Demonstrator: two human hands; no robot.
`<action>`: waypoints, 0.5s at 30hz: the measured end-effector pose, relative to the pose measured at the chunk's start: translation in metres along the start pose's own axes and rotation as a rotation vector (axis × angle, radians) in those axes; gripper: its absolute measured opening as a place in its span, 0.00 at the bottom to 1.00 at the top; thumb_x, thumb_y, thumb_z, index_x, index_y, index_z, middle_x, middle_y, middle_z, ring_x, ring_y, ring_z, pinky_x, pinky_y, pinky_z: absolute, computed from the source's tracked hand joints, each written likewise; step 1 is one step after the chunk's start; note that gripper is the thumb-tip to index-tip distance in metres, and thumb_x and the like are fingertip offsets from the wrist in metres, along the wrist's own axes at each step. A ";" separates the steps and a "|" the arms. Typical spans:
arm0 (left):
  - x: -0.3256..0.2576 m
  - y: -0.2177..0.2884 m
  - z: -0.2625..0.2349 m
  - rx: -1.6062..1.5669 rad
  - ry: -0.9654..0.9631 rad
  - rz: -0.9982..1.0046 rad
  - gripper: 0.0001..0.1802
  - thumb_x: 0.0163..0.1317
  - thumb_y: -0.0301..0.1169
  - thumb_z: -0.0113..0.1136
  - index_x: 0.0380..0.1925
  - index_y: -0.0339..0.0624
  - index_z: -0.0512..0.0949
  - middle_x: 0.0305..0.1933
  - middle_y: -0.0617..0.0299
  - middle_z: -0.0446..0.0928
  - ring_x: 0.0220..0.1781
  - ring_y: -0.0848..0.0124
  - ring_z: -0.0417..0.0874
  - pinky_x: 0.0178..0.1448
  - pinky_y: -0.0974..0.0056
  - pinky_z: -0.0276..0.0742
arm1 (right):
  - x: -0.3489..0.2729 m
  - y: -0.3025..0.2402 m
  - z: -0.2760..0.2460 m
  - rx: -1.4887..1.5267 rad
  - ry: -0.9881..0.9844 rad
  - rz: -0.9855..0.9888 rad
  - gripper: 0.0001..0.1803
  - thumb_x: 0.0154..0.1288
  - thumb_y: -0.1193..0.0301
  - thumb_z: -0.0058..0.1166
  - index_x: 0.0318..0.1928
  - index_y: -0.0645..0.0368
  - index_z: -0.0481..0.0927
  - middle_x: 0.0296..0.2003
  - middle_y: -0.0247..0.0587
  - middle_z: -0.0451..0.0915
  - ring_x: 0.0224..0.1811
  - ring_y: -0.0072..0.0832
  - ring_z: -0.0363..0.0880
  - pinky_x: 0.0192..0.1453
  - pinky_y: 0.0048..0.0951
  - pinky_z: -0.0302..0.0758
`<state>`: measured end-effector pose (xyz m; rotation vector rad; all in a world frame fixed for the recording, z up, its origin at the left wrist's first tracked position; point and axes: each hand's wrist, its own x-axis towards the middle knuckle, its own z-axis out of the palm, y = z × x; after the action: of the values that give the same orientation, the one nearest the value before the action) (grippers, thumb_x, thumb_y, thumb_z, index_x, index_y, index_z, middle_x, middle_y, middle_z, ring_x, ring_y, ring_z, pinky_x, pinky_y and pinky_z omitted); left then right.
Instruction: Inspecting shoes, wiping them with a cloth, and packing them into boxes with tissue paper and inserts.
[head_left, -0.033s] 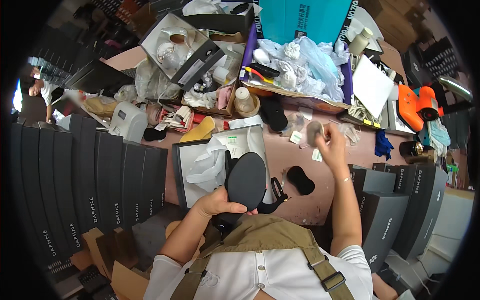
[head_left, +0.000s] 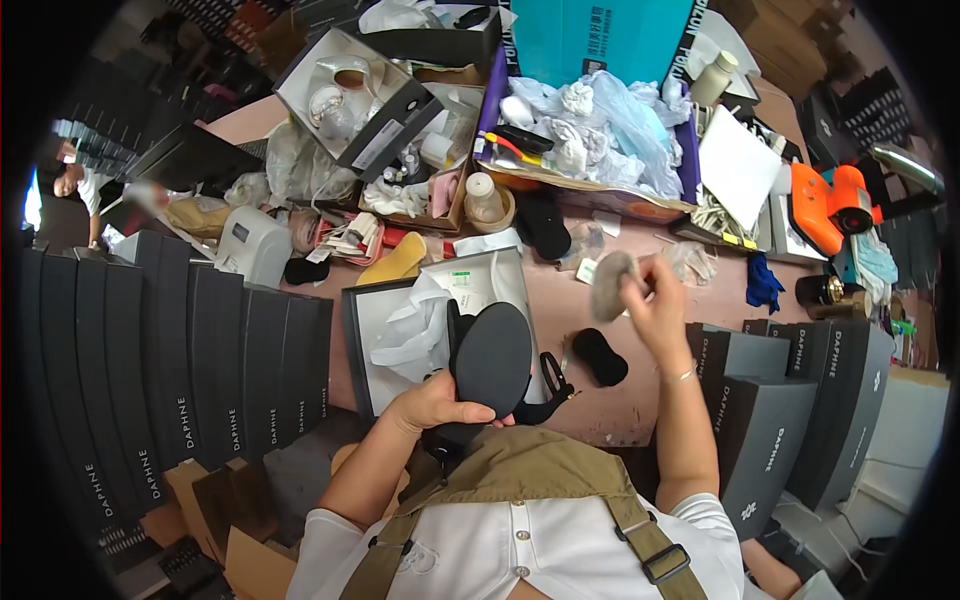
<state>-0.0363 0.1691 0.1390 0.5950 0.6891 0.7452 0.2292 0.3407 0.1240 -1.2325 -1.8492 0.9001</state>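
Observation:
My left hand (head_left: 445, 400) grips a black shoe (head_left: 495, 360), its flat dark sole turned up. My fingers wrap round it from below, partly hidden. A grey oval pad (head_left: 607, 288) is pinched between the thumb and fingers of my right hand (head_left: 655, 305), raised over the table to the right of the shoe. Close by the held shoe lies a second black shoe (head_left: 545, 405) with an ankle strap. A black peanut-shaped pad (head_left: 600, 357) rests on the table beneath my right hand. Behind my left hand, an open shoebox (head_left: 362, 350) holds white tissue paper (head_left: 412, 338).
Stacked dark shoeboxes stand at the left (head_left: 200, 350) and right (head_left: 765, 430). Across the back are a purple-edged box (head_left: 590, 192) of crumpled plastic and a carton (head_left: 452, 205) of small items. A yellow insole (head_left: 395, 258), a bottle (head_left: 485, 200) and an orange tool (head_left: 835, 210) lie around.
My right hand has moved slightly left and nearer with the grey pad, which now shows more of its flat face. The left hand and the shoe stay nearly still.

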 end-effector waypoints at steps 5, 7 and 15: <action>-0.006 -0.005 0.016 0.045 0.098 0.051 0.29 0.53 0.26 0.63 0.56 0.33 0.66 0.43 0.53 0.78 0.42 0.65 0.82 0.48 0.63 0.79 | -0.070 -0.094 0.050 0.171 -0.221 -0.345 0.14 0.48 0.71 0.67 0.35 0.61 0.78 0.32 0.41 0.75 0.31 0.37 0.74 0.34 0.30 0.73; -0.016 -0.007 0.017 0.013 0.135 0.080 0.27 0.54 0.26 0.62 0.54 0.34 0.67 0.41 0.54 0.78 0.42 0.65 0.83 0.48 0.63 0.80 | -0.082 -0.102 0.054 0.131 -0.333 -0.347 0.16 0.50 0.69 0.66 0.41 0.57 0.80 0.38 0.39 0.75 0.41 0.38 0.73 0.43 0.34 0.72; -0.038 -0.016 -0.005 -0.053 0.145 0.089 0.23 0.57 0.27 0.61 0.52 0.35 0.68 0.40 0.54 0.79 0.40 0.67 0.83 0.46 0.65 0.81 | -0.066 -0.107 0.075 0.044 -0.577 -0.223 0.19 0.53 0.72 0.62 0.48 0.56 0.77 0.50 0.47 0.66 0.52 0.41 0.71 0.56 0.33 0.69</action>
<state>-0.0537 0.1314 0.1378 0.5291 0.7772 0.8936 0.1370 0.2348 0.1661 -0.7593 -2.3383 1.2492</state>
